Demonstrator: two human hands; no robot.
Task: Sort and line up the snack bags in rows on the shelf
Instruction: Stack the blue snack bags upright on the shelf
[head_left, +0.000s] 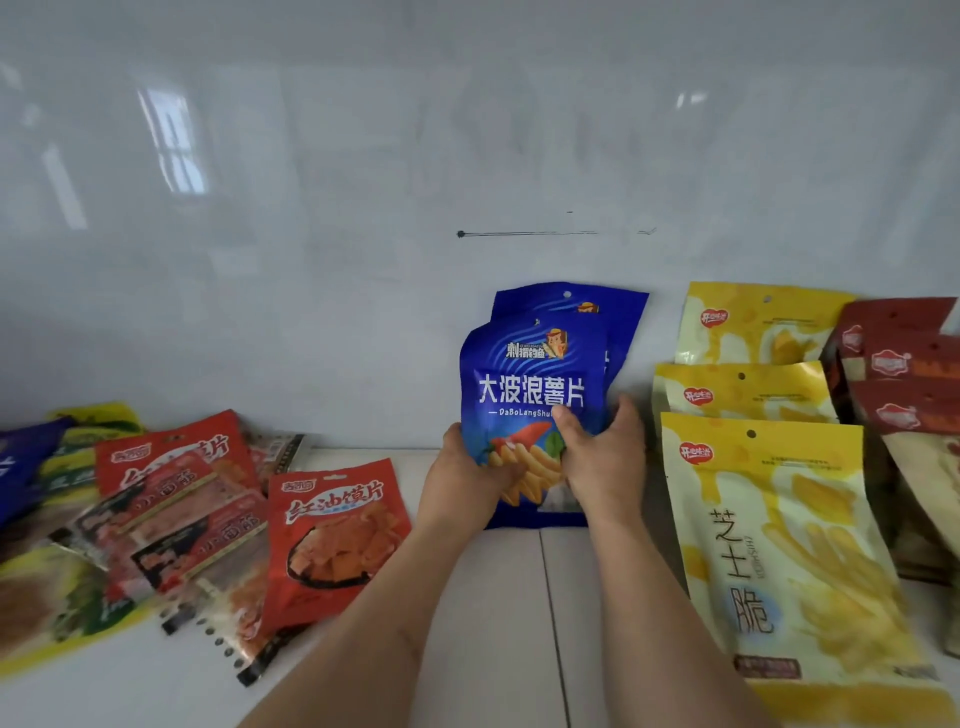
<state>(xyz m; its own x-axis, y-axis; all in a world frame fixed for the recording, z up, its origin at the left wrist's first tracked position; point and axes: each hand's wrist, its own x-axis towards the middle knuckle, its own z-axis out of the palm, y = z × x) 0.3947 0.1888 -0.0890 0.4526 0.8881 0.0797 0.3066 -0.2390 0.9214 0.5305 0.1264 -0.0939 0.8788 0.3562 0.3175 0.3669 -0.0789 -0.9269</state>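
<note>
A blue chip bag stands upright at the middle of the white shelf. My left hand grips its lower left side and my right hand grips its lower right side. A second blue bag leans on the back wall right behind it. To the right, three yellow bags stand in a row, one behind the other. Dark red bags are lined up at the far right. A loose pile of red bags, dark red-and-black bags and green-yellow bags lies at the left.
The glossy white back wall bears a black marker line. A seam runs front to back across the shelf between my forearms. A blue bag pokes out at the far left edge of the pile.
</note>
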